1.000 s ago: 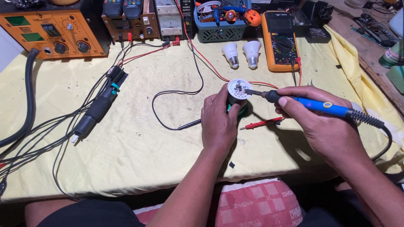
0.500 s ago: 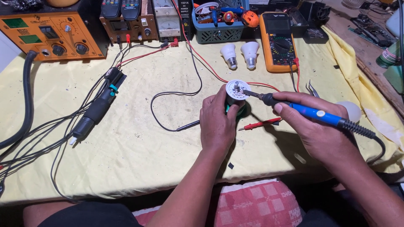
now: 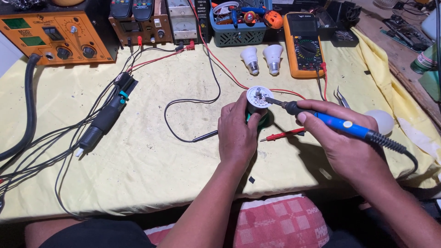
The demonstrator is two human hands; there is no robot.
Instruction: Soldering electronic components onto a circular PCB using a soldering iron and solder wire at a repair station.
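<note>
Fingers of left hand point(image 3: 238, 131) wrapped around bulb base point(image 3: 257, 112), round white LED board point(image 3: 259, 97) facing up, mid-table on yellow cloth point(image 3: 161, 151). Right hand point(image 3: 337, 138) clamped on blue soldering iron point(image 3: 337, 122), tip touching board.

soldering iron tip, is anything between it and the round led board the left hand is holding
Nothing visible. The soldering iron in the right hand reaches in from the right, and its tip meets the top face of the white round LED board. The left hand grips the bulb base below, clear of that face.
</note>
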